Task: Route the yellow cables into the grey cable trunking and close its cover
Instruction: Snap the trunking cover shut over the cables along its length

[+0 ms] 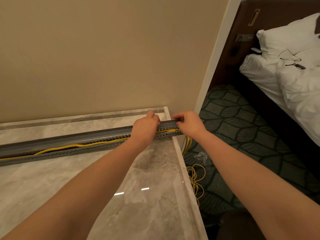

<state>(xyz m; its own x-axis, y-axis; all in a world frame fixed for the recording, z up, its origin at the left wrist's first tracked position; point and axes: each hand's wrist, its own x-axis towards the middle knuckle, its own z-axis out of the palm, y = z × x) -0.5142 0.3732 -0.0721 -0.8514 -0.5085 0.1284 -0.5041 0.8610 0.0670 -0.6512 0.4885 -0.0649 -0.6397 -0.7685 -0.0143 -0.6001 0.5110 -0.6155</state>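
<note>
While lying lengthwise on the marble tabletop point(152, 196), the grey slotted trunking point(57, 152) is sitting open, yellow cables point(72, 146) running inside and spilling off its right end toward the carpet. Left hand point(144, 126) and right hand point(189, 123) are reaching forward, fingers gripping the cover point(168, 123) above that end.

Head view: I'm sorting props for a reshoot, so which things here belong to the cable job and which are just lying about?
Job:
- grey trunking
- trunking cover, gripped by left hand and right hand
- yellow cables

Lying about:
- white bedding
- thin dark cord on the bed
- clear plastic wrap on the carpet
</note>
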